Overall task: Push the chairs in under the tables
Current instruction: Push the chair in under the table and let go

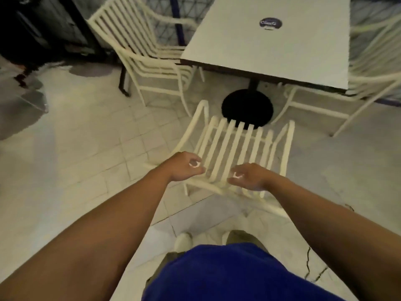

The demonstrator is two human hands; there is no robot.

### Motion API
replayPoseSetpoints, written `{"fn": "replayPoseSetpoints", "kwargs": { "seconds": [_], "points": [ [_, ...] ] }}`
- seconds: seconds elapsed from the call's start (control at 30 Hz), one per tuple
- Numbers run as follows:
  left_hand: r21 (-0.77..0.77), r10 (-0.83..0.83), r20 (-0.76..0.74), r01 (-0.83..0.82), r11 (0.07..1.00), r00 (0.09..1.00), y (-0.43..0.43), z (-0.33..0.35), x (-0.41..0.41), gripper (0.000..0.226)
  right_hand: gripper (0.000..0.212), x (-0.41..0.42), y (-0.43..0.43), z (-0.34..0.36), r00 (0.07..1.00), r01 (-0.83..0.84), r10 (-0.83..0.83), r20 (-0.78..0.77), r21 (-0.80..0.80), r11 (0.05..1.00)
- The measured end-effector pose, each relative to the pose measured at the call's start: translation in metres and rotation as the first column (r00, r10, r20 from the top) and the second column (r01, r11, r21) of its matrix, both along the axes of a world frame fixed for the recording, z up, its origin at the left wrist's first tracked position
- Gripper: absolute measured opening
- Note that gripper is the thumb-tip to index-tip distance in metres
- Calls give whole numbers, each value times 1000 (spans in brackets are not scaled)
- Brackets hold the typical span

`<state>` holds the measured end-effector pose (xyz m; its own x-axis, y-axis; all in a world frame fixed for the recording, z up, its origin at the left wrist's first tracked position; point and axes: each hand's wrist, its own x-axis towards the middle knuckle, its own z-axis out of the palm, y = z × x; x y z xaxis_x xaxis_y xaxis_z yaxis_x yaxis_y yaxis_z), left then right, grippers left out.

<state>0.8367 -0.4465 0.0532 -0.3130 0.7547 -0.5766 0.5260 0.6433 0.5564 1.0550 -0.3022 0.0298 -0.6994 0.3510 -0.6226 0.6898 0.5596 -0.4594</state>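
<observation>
A white slatted metal chair stands right in front of me, its seat facing the table. The white square table has a dark edge and a black round pedestal base; the chair's front sits short of the table's near edge. My left hand hovers at the left end of the chair's backrest top, fingers half curled and apart. My right hand hovers over the right side of the backrest top in the same loose curl. Neither hand visibly clasps the rail.
Another white chair is at the table's left side, its seat partly under the top. A third white chair is at the right side. Dark furniture fills the far left. Pale floor tiles spread left of me.
</observation>
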Motion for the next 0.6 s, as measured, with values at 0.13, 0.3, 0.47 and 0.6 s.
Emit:
{"fn": "replayPoseSetpoints", "kwargs": {
  "seconds": [0.13,0.3,0.47,0.6],
  "points": [
    [-88,-250,-4,249,965,968,-23,-21,-20,63,72,10,-47,-12,982,144,-147,117,27,989],
    [-92,-455,-125,446,890,882,-39,-35,-30,68,63,25,-85,-13,942,297,-313,118,132,946],
    [-165,-570,-152,548,820,808,-21,-39,-22,68,54,30,-77,-18,931,302,-331,155,184,936],
    [-250,-638,-168,594,765,751,-6,-58,-21,58,43,38,-60,-39,941,223,-264,214,195,955]
  ]
}}
